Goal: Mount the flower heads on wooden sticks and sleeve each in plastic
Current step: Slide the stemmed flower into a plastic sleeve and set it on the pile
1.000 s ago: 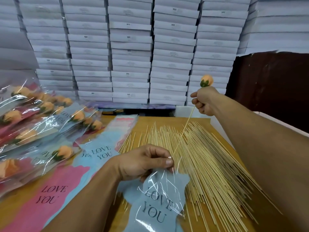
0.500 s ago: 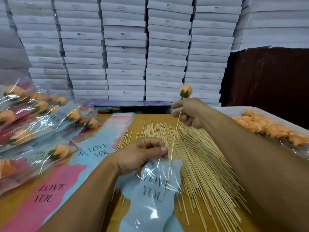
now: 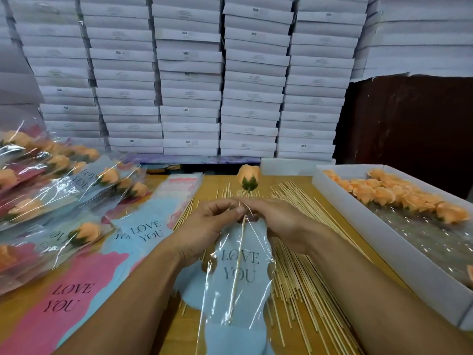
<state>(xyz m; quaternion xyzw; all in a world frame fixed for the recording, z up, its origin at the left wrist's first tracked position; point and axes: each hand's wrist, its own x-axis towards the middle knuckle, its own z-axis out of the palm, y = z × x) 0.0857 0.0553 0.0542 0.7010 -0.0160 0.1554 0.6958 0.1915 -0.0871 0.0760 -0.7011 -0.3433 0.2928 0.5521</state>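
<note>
Right hand lowered to left hand; stick now deep inside sleeve.

Bare yellow wooden tabletop shows only in slivers. Left blocked by heap of cellophane-sleeved orange roses and flat pink-and-blue "LOVE YOU" sleeves. Centre covered by loose thin wooden sticks. Right walled off by long white cardboard tray. Stacked white flat boxes close the back.
</note>
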